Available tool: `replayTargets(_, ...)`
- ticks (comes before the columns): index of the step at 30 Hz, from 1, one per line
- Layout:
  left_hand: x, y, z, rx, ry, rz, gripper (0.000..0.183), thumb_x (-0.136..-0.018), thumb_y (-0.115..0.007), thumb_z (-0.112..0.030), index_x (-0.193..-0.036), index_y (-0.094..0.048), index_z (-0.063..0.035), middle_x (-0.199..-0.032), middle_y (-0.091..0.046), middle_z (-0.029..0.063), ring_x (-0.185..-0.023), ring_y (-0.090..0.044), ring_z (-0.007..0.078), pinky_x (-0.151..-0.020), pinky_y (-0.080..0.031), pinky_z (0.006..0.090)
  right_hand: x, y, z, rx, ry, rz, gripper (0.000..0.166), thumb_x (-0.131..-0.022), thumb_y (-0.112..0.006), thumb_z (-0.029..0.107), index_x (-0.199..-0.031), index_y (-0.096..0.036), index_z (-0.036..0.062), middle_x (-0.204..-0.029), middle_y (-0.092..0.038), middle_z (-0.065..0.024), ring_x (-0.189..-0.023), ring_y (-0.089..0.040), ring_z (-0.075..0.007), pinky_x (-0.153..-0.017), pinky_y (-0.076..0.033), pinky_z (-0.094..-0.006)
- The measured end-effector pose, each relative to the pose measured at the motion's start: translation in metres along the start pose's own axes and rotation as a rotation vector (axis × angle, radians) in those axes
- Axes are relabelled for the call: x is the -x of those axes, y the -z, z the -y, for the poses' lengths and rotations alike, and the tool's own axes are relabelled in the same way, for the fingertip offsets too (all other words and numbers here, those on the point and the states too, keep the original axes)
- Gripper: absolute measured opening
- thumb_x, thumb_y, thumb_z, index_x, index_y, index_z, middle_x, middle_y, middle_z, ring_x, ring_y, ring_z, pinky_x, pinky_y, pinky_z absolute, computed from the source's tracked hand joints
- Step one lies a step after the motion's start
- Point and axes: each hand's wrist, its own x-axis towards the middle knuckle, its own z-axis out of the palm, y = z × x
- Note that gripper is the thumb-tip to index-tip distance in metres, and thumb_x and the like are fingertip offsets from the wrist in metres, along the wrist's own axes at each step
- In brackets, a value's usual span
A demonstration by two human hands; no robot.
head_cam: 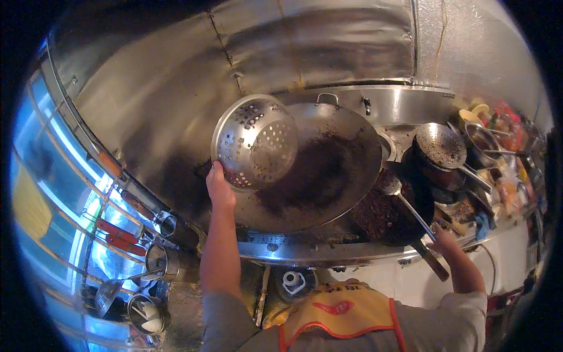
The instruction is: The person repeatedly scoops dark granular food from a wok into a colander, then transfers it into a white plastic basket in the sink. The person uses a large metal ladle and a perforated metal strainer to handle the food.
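My left hand (pixel 220 187) grips the rim of a perforated stainless steel colander (pixel 268 141), tilted over the left side of a large wok (pixel 352 127). The colander's inside is turned away from me. A dark, stained area covers the middle of the wok. In my right hand (pixel 442 242) is the long metal handle of a ladle (pixel 391 186). Its head is over a black pan (pixel 421 198), which contains a dark reddish-brown mass of food (pixel 374 215). Whether the ladle touches the food, I cannot tell. The pan's wooden handle (pixel 433 264) sticks out towards me.
A perforated strainer (pixel 441 145) rests on a dark pot at the right, with bowls and ingredients (pixel 506 132) beyond. A metal backsplash (pixel 308 44) rises behind the wok. Pots with utensils (pixel 147 313) and red-handled tools (pixel 121 237) stand at the left. A plastic jug (pixel 291 281) sits below.
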Motion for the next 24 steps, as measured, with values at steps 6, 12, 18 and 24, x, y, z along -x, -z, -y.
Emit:
replayTargets(6, -0.001, -0.006, 0.000, -0.027, -0.092, 0.116, 0.029, -0.092, -0.048, -0.025, -0.094, -0.060, 0.0010, -0.092, -0.060, 0.0059, -0.084, -0.054, 0.0151, -0.078, -0.043, 0.0317, -0.001, -0.040, -0.033, -0.168, -0.059, -0.100, 0.033, -0.066, -0.071, 0.021, -0.089, -0.056, 0.0026, -0.087, -0.062, -0.0210, -0.085, -0.060, -0.0382, -0.075, -0.048, -0.0437)
replayTargets(12, -0.007, -0.011, 0.011, -0.038, -0.094, 0.128, 0.029, -0.091, -0.050, -0.026, -0.092, -0.060, 0.0014, -0.090, -0.060, 0.0055, -0.084, -0.054, 0.0142, -0.077, -0.042, 0.0303, 0.024, -0.014, -0.050, -0.226, -0.133, -0.201, 0.026, -0.066, -0.063, 0.018, -0.085, -0.056, 0.0037, -0.082, -0.060, -0.0211, -0.080, -0.058, -0.0396, -0.072, -0.046, -0.0464)
replayTargets(18, -0.017, -0.014, 0.029, -0.251, -0.028, 0.146, 0.029, -0.090, -0.053, -0.027, -0.076, -0.059, -0.0019, -0.075, -0.057, 0.0005, -0.070, -0.049, 0.0094, -0.066, -0.038, 0.0257, 0.054, 0.022, -0.086, -0.334, 0.006, -0.409, 0.018, -0.062, -0.061, 0.010, -0.078, -0.055, 0.0016, -0.070, -0.059, -0.0217, -0.068, -0.058, -0.0390, -0.060, -0.046, -0.0415)
replayTargets(24, -0.024, -0.046, 0.028, -0.484, -0.027, 0.249, 0.034, -0.088, -0.056, -0.032, -0.071, -0.059, -0.0024, -0.069, -0.054, -0.0013, -0.063, -0.046, 0.0084, -0.059, -0.037, 0.0251, 0.020, 0.114, -0.030, -0.434, 0.405, -0.527, 0.021, -0.060, -0.063, 0.009, -0.075, -0.052, -0.0004, -0.065, -0.054, -0.0188, -0.058, -0.052, -0.0365, -0.054, -0.041, -0.0394)
